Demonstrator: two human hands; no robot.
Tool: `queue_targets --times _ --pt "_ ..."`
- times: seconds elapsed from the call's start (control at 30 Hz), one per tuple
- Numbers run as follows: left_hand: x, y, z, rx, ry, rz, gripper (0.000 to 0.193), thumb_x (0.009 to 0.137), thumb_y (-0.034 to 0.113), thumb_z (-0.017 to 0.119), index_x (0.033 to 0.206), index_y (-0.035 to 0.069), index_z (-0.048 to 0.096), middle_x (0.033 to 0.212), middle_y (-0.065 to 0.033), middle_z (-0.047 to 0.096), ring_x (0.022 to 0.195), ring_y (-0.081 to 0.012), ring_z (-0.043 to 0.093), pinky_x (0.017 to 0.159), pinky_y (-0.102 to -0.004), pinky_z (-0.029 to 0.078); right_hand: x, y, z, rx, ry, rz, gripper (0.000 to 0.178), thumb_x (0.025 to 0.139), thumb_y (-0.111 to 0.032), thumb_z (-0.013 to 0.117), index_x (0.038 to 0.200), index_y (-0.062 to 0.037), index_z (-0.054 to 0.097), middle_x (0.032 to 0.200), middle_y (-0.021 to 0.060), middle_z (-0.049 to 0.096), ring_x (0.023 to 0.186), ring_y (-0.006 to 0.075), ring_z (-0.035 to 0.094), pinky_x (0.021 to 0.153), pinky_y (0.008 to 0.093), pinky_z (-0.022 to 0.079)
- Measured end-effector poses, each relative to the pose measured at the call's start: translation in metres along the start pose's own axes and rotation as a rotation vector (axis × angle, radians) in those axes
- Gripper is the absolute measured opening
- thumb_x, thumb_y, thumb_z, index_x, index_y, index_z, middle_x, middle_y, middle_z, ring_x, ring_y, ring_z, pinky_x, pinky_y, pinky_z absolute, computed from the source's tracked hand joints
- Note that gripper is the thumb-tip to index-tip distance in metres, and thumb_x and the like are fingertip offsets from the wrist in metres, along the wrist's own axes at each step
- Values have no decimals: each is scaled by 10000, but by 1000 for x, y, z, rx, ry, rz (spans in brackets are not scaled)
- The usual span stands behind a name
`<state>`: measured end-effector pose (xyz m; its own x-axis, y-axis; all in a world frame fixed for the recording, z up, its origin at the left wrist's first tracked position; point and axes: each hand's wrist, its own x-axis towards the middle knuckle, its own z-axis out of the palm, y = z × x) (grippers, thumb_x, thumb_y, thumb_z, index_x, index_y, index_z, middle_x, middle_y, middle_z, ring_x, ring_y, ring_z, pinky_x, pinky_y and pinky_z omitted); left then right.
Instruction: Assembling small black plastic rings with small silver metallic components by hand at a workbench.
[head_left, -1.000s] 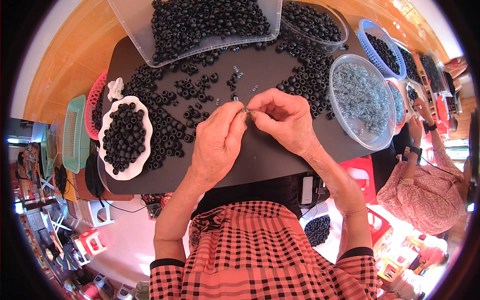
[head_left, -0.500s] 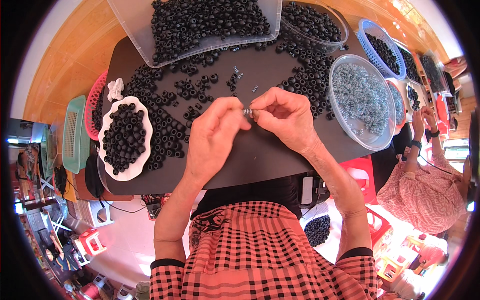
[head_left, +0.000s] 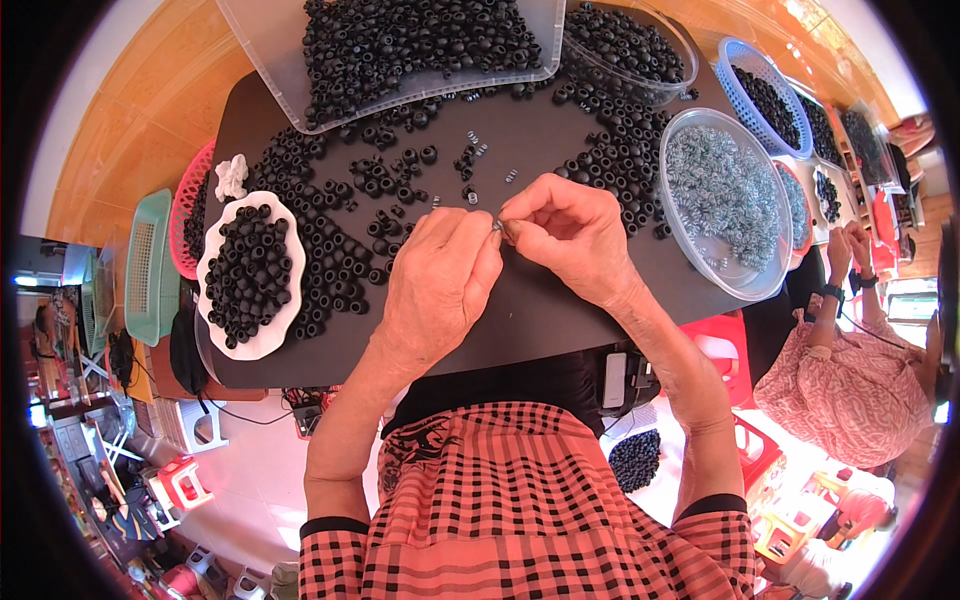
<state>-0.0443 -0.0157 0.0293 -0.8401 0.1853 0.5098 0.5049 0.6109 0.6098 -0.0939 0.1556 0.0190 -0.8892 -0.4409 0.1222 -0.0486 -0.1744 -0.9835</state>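
My left hand (head_left: 437, 280) and my right hand (head_left: 572, 240) meet over the middle of the dark table. Thumb and forefinger of the right hand pinch a small metal coil spring (head_left: 497, 226), most of which the fingertips hide. The left hand is closed, its thumb and forefinger at the spring's other end. Several loose springs (head_left: 511, 176) lie just beyond the hands. Small black hollow caps (head_left: 395, 175) are scattered to the left and in front, with another spread of black caps (head_left: 615, 160) beyond the right hand.
A clear bin (head_left: 430, 100) full of black caps stands at the far side. At the right is a clear bowl of springs (head_left: 725, 195); at the left, a white scalloped dish (head_left: 290, 300) holds caps. A person (head_left: 850, 380) works at the right.
My left hand has turned and closed its fingers in on the spring, covering more of it. My right hand stays almost where it was, still pinching.
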Motion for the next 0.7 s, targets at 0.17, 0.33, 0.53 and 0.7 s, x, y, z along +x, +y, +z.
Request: queue_targets --times 0.17,0.33,0.53,0.7 --pt "3 4 -10 -475 -160 -434 199 972 143 523 870 -19 577 708 -86 581 638 -160 546 662 -329 439 -2 -2 3 17 -25 -52 27 852 14 663 871 -3 655 790 -33 635 722 10 573 637 179 466" --pt "0 -6 -9 -823 -153 -550 267 1007 219 478 941 -6 607 746 -51 638 647 -101 544 623 -263 439 -2 -2 2 18 -56 -45 32 856 27 648 874 1 646 797 -27 644 755 23 597 658 190 484" --pt "-2 14 -3 -323 18 -308 209 894 26 612 1100 -12 599 867 -105 691 764 -161 643 756 -277 516 1 -2 -1 74 -23 38 35 863 15 638 892 -4 644 823 -21 640 747 14 582 654 178 474" --pt "-3 -4 0 91 58 77 283 828 -53 643 1105 -21 597 919 -148 652 825 -285 638 717 -353 515 1 2 -3 71 -47 63 31 868 -1 639 897 -9 645 828 -21 637 753 12 582 655 171 473"
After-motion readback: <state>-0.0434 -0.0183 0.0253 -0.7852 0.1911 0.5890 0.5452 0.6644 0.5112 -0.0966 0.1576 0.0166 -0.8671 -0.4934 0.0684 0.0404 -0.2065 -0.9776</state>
